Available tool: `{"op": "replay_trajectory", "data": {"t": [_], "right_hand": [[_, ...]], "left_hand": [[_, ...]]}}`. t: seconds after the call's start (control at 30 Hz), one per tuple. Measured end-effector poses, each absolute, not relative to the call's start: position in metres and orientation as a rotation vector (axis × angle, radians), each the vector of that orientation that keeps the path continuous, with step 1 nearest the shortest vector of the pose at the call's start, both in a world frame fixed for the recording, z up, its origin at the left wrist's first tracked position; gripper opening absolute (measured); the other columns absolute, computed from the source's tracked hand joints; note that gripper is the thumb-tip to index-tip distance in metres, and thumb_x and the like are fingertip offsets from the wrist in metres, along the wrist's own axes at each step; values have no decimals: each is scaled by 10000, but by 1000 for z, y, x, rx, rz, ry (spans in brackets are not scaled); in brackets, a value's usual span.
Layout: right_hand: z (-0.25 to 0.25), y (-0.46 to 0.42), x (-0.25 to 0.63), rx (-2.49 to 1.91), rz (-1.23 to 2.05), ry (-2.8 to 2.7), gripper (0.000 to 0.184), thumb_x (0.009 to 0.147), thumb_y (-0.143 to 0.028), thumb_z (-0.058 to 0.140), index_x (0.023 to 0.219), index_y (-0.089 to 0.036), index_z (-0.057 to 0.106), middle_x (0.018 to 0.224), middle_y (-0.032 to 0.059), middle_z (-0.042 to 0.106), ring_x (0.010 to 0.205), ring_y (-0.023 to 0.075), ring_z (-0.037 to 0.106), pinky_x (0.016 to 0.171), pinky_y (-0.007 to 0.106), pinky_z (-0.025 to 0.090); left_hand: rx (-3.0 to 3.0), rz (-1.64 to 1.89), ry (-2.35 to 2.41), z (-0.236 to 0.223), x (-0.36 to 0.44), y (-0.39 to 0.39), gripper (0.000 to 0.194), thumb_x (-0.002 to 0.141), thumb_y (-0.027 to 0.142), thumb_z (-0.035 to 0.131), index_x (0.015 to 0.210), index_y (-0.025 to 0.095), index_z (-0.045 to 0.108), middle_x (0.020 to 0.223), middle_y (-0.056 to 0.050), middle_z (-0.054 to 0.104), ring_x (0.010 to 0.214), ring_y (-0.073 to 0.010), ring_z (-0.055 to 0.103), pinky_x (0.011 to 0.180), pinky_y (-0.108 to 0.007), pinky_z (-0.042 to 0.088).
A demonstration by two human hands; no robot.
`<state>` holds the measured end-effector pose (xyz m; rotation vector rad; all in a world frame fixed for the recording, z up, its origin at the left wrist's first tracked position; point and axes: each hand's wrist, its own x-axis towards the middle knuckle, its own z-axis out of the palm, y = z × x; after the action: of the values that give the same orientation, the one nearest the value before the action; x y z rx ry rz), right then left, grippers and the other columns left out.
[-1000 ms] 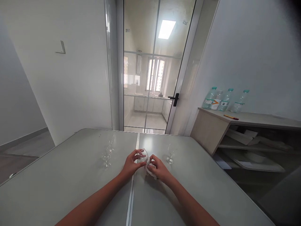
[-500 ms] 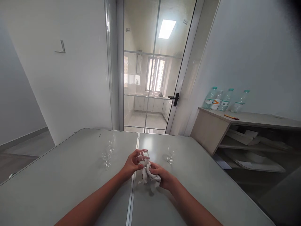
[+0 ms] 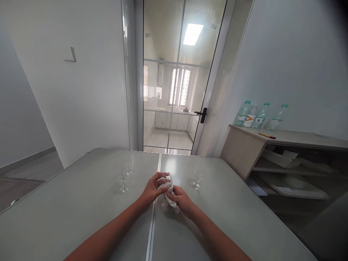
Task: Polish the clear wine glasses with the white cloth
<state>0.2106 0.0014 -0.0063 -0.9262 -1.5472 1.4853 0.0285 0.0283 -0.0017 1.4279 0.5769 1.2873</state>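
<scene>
Above the middle seam of the table, my left hand (image 3: 154, 186) curls its fingers round the bowl of a clear stemmed glass (image 3: 169, 178). My right hand (image 3: 179, 198) grips a white cloth (image 3: 172, 202) and presses it against the lower part of the glass. The cloth and my fingers hide the stem and foot. To the right, another stemmed glass (image 3: 197, 184) stands upright on the table. On the left side are several more clear glasses (image 3: 124, 181) close together, their outlines faint against the surface.
The pale table (image 3: 81, 203) has a metal seam down its middle. Beyond it stands a glass door (image 3: 174, 83) with a black handle (image 3: 203, 115). At right, a shelf unit (image 3: 241, 148) carries several plastic bottles (image 3: 259, 117) and a yellow-and-red pen-like object (image 3: 267, 135).
My right hand has shifted slightly left and bunched the cloth tighter round the lower part of the glass. The glass has tilted a little; my left hand has barely moved.
</scene>
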Motion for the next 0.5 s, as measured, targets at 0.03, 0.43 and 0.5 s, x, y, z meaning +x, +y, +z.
{"op": "replay_trajectory", "data": {"t": [0.03,0.43,0.5], "right_hand": [[-5,1,212,-836,1689,-1447,348,842,-500,701,933,-180,602,787,25,620,684,168,559,683,302,430],[-9,8,219,-1186,777,-1886,170,903,-376,638,871,-216,588,712,-4,589,640,158,464,645,280,292],[-9,11,221,-1152,773,-1905,206,947,-391,572,840,-215,578,699,-5,576,628,154,444,638,279,285]], "left_hand": [[1392,1247,516,0,27,29,520,690,393,895,1090,214,614,1362,-152,589,1102,-287,675,914,-410,555],[1445,1351,780,-11,34,32,487,611,355,930,953,198,621,1351,-120,583,1096,-282,685,867,-381,595],[1417,1355,761,-10,35,30,482,641,359,912,991,212,616,1367,-115,565,1107,-279,680,814,-357,611]]}}
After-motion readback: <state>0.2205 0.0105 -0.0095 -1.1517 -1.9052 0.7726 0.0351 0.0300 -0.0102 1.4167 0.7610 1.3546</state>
